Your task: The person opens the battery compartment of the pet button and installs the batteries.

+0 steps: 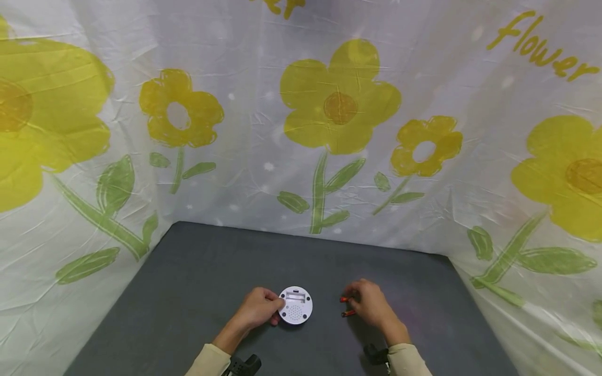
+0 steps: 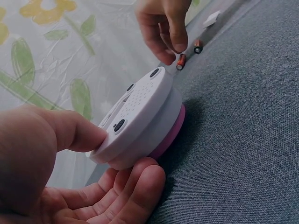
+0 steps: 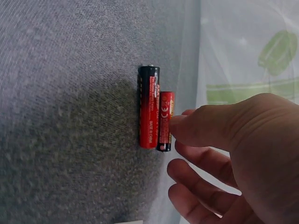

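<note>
A left hand (image 1: 259, 308) grips a round white plastic device with a pink lower section (image 1: 296, 312), thumb on its rim and fingers beneath, its perforated face and open compartment upward, low at a dark grey fabric-textured bench (image 1: 226, 256). To its right, the fingers of a right hand (image 1: 369, 303) bend at the farther red-and-black cylindrical battery (image 3: 164, 130); whether they grip it cannot be told. A matching nearer battery (image 3: 148, 112) lies just beside it, before a white flower-printed sheet (image 1: 249, 172).
</note>
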Demonstrator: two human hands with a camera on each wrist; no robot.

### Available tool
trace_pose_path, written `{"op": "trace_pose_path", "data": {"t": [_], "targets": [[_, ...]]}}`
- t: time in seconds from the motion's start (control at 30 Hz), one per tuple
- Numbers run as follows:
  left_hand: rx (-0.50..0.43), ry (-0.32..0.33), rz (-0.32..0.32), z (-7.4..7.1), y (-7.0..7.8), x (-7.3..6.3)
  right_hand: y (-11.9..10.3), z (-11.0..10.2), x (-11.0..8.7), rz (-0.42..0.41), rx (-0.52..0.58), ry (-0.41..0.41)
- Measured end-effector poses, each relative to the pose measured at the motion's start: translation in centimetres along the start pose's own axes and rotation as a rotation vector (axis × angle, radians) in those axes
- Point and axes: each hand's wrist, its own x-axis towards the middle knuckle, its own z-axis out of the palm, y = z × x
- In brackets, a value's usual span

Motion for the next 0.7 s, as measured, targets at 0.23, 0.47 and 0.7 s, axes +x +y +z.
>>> {"op": "trace_pose_path", "data": {"t": [0.23, 0.47, 0.7], "targets": [[0.002, 0.006, 0.003, 0.0, 0.2, -0.2, 0.1, 0.5, -0.1, 0.032, 0.003, 0.013], [0.003, 0.008, 0.001, 0.0, 0.1, -0.2, 0.1, 0.7, -0.1, 0.036, 0.038, 0.005], [0.0, 0.01, -0.003, 0.0, 0.1, -0.1, 0.1, 1.1, 0.0, 0.052, 0.026, 0.015]]}}
